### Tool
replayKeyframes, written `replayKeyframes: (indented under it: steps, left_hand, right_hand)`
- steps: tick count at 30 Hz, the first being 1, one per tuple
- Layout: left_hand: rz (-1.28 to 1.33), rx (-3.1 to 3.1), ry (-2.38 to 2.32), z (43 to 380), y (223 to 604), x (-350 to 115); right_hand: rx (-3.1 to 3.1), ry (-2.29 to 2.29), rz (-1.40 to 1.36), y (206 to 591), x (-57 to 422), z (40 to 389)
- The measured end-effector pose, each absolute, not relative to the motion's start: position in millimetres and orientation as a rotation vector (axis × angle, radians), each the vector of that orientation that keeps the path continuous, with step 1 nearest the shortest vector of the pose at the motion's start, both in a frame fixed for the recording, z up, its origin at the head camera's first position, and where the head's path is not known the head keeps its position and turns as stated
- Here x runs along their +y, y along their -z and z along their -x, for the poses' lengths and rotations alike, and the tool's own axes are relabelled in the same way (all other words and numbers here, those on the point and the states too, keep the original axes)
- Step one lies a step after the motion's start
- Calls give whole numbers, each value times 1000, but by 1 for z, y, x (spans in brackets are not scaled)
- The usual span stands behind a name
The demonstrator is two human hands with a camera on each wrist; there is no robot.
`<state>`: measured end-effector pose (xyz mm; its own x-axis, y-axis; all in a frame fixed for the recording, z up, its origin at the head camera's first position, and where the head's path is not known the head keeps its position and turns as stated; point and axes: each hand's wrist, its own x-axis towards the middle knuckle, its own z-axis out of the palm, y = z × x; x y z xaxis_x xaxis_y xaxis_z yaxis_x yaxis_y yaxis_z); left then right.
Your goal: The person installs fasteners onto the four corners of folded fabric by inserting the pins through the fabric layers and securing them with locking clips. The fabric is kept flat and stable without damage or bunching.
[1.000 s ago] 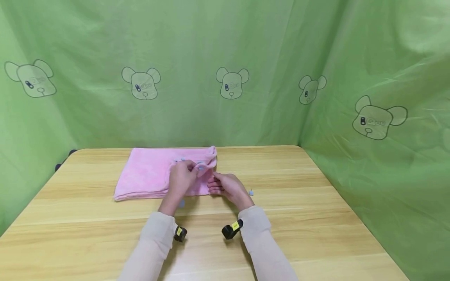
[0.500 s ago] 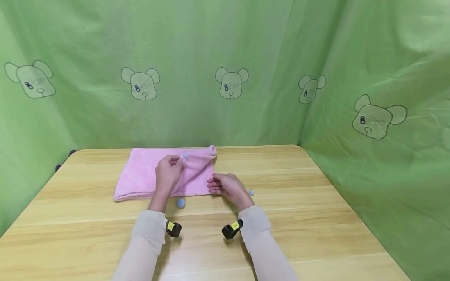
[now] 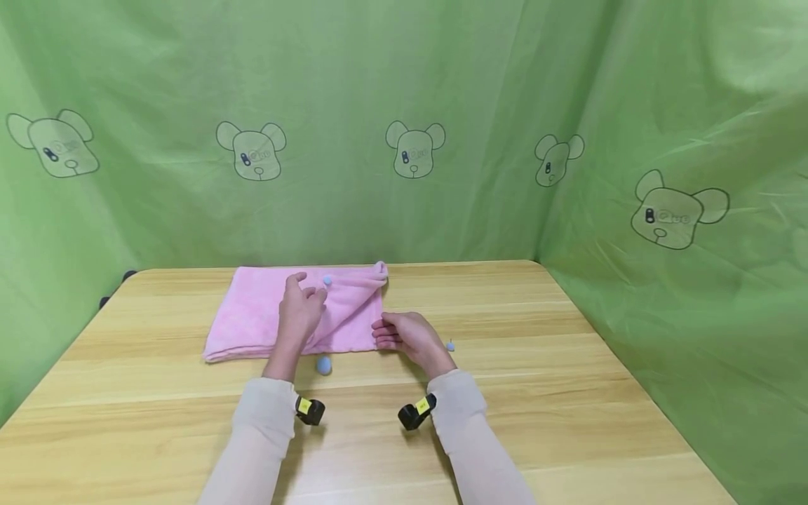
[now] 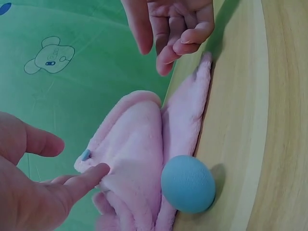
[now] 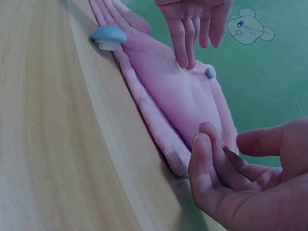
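A pink plush cloth [image 3: 252, 308] lies folded on the table, its right corner turned back to the left. On that flap sits a small blue knob [image 3: 327, 280], seen at the cloth's edge in the right wrist view. Just left of the knob, my left hand [image 3: 300, 308] hovers with fingers spread, holding nothing. My right hand [image 3: 410, 338] stays beside the cloth's right edge, thumb apart from loosely bent fingers and nothing between them. A blue, dome-topped, mushroom-like piece [image 5: 109, 37] with a pale base stands against the cloth's front edge.
On the wooden table [image 3: 536, 435], right of my right hand, is another small blue piece [image 3: 451, 346] with a thin pin pointing up. A green curtain [image 3: 341, 210] printed with bear heads hangs behind the table and along its sides.
My left hand has drawn the cloth's corner back to the left, laid it down and let go of it. The blue dome piece has come into fuller view. My right hand has stayed in place.
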<state>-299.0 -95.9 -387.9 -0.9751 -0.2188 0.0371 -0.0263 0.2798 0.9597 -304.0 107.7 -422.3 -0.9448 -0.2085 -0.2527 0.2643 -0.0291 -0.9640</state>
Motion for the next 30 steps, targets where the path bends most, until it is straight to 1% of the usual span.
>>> replayKeyframes:
  steps: [5, 11, 14, 21, 30]
  left_hand:
    - [-200, -2312, 1708, 296, 383, -92]
    - [-87, -2324, 1656, 291, 375, -80]
    - [-30, -2470, 1559, 289, 374, -75]
    - [247, -2849, 1218, 285, 386, -59]
    - [313, -3070, 965, 283, 398, -51]
  right_hand:
    - [1931, 2040, -66, 422, 108, 304]
    - [1954, 2025, -100, 419, 108, 304]
    - [1973, 2026, -111, 417, 109, 303]
    - [1974, 2022, -103, 416, 111, 303]
    - [2007, 1949, -54, 417, 111, 304]
